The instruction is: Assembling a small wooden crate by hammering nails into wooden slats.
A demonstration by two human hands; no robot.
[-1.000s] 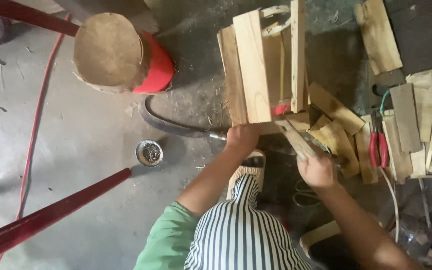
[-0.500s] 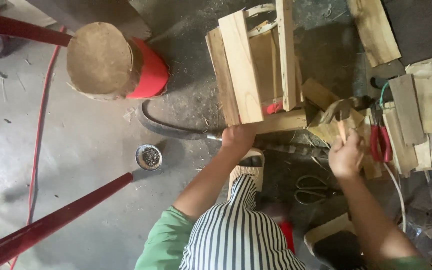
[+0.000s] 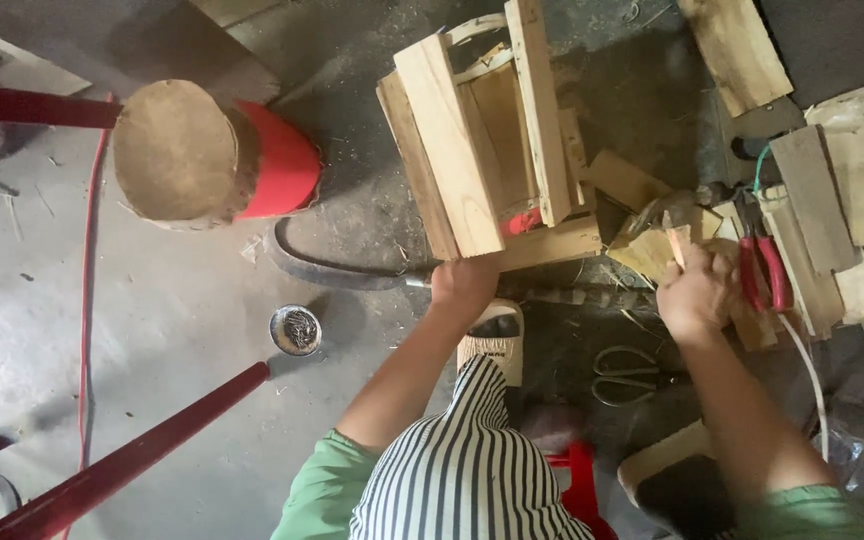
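Observation:
My left hand (image 3: 463, 286) is closed on the lower corner of a pale wooden frame (image 3: 450, 150) that stands on the concrete floor ahead of me. My right hand (image 3: 696, 297) is further right, at a heap of wood offcuts (image 3: 652, 250). It pinches a small thin wood piece (image 3: 676, 243) that points up from its fingers. A ribbed dark rod (image 3: 577, 296) lies on the floor between the two hands. My foot in a sandal (image 3: 492, 338) rests just below the left hand.
A red bucket topped by a round wooden block (image 3: 197, 155) stands at left, with a black hose (image 3: 322, 270) curving beside it. A small tin of nails (image 3: 295, 330), scissors (image 3: 630, 375), red-handled pliers (image 3: 762, 270), red metal bars (image 3: 142, 455) and planks (image 3: 832, 200) surround me.
My right hand has moved right, from beside the frame's lower rail to the offcut heap, and now holds a small wood piece. The left hand stays on the frame.

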